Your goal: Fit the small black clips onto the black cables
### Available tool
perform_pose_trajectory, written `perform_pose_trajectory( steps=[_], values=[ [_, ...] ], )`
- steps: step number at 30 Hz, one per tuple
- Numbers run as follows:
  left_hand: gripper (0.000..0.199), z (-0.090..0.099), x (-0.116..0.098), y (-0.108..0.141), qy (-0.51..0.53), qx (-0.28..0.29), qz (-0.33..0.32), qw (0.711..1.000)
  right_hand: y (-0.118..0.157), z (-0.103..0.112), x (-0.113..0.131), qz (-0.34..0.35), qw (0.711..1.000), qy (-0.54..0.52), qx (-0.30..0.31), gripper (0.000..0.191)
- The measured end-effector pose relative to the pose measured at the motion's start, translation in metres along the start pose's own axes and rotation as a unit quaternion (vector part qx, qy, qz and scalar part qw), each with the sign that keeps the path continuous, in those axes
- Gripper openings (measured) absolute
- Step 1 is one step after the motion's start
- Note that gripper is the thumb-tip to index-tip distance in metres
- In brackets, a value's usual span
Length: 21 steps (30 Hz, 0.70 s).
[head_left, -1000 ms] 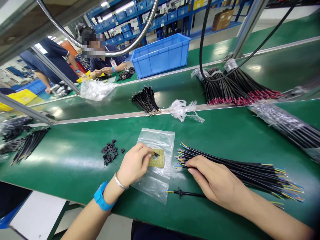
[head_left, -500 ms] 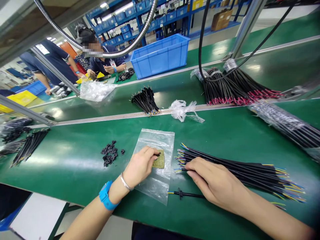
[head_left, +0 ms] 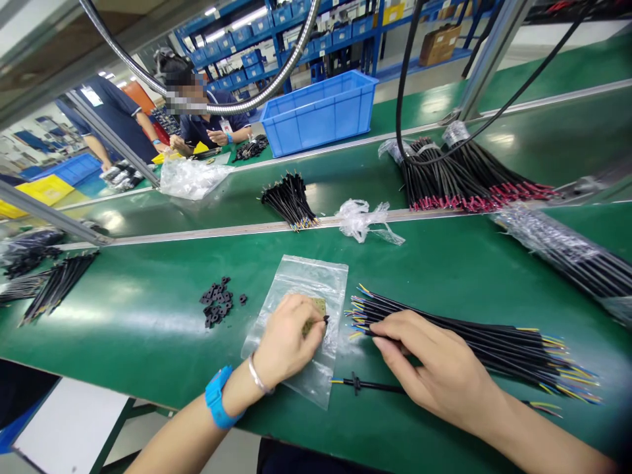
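My left hand (head_left: 291,342) pinches a small black plastic piece (head_left: 326,319) between thumb and fingers, over a yellow-green sponge pad (head_left: 320,305). The pad lies on a clear zip bag (head_left: 316,268) and is mostly covered by the hand. My right hand (head_left: 434,365) is closed on the end of a black cable (head_left: 369,332), at the near side of a bundle of black cables (head_left: 474,332) with coloured wire ends. Below that hand lies a single cable (head_left: 378,386) with a black cross-shaped piece (head_left: 355,383) around it. A pile of similar black pieces (head_left: 216,304) sits left of the bag.
A metal rail (head_left: 222,234) crosses behind the work area, with a short cable bundle (head_left: 291,201) and crumpled plastic (head_left: 360,218) by it. Red-tipped cables (head_left: 454,174) and a blue crate (head_left: 318,115) stand farther back. Two people (head_left: 210,125) are across the bench.
My left hand has moved right and slightly down across the sponge, carrying the small black piece. The bag has shifted a little. My right hand stays almost where it was.
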State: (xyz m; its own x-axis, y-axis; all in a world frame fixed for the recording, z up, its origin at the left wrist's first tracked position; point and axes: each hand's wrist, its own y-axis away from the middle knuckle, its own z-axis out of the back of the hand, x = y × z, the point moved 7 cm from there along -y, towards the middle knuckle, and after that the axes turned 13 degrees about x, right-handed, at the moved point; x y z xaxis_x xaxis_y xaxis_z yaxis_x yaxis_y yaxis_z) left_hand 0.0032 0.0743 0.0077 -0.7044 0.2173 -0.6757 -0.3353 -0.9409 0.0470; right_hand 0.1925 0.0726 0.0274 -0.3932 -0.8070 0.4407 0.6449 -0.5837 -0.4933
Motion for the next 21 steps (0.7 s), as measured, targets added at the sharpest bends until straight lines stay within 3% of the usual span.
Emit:
perform_pose_trajectory(
  steps=[2, 5, 9, 12, 15, 21],
  values=[
    [0.010, -0.008, 0.007, 0.009, 0.242, -0.028, 0.060, 0.968, 0.001, 0.002, 0.007, 0.010, 1.000, 0.001, -0.018, 0.016],
    [0.019, -0.033, 0.005, 0.023, 0.485, -0.050, 0.114, 0.866, 0.003, 0.002, 0.017, 0.025, 0.999, 0.017, -0.030, 0.016],
    [0.025, -0.052, -0.009, 0.029, 0.621, -0.089, 0.127, 0.769, 0.006, 0.001, 0.024, 0.045, 0.998, 0.037, -0.034, 0.017],
    [0.028, -0.055, -0.015, 0.029, 0.675, -0.109, 0.128, 0.718, 0.006, 0.002, 0.027, 0.058, 0.996, 0.051, -0.036, 0.015],
    [0.030, -0.054, -0.016, 0.030, 0.692, -0.117, 0.127, 0.701, 0.005, 0.005, 0.029, 0.067, 0.996, 0.057, -0.031, 0.015],
    [0.030, -0.053, -0.011, 0.035, 0.676, -0.123, 0.121, 0.716, 0.004, 0.007, 0.035, 0.104, 0.993, 0.051, 0.013, 0.022]
  ],
)
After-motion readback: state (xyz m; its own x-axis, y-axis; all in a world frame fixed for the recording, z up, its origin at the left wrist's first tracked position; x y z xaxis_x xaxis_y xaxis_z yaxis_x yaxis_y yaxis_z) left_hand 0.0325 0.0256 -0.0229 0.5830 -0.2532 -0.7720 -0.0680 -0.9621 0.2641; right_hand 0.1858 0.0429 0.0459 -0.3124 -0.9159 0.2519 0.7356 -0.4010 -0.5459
